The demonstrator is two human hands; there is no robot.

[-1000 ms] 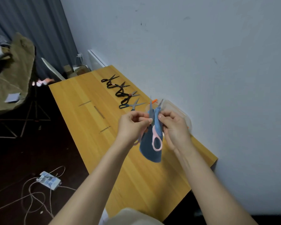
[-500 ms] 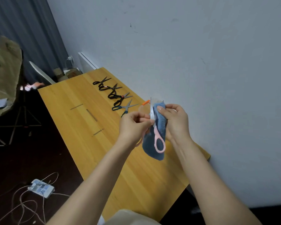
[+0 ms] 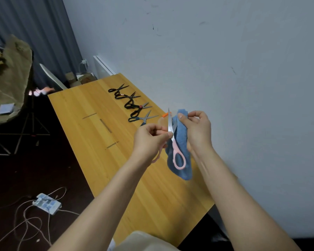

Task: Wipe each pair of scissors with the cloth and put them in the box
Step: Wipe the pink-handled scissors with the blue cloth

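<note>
Pink-handled scissors (image 3: 178, 157) stand blades-up above the wooden table (image 3: 101, 138), spread open. My left hand (image 3: 150, 138) pinches them near the pivot, and one pink handle loop pokes out below that hand. My right hand (image 3: 197, 129) grips a blue cloth (image 3: 182, 140) folded round the other blade, fingers and thumb pinching its top. The cloth hangs down behind the pink loop. Several dark scissors (image 3: 132, 105) lie in a row along the wall side of the table. The clear box is hidden behind my hands; an orange handle (image 3: 165, 115) peeks out there.
The wall runs close along the table's right side. Left of the table the dark floor holds a power strip (image 3: 46, 205) with loose cables. A tripod (image 3: 25, 131) and a draped olive cloth (image 3: 9, 78) stand further left.
My right hand has slid the cloth up along the blade, toward the tip. The free blade now stands bare. The camera view has shifted slightly.
</note>
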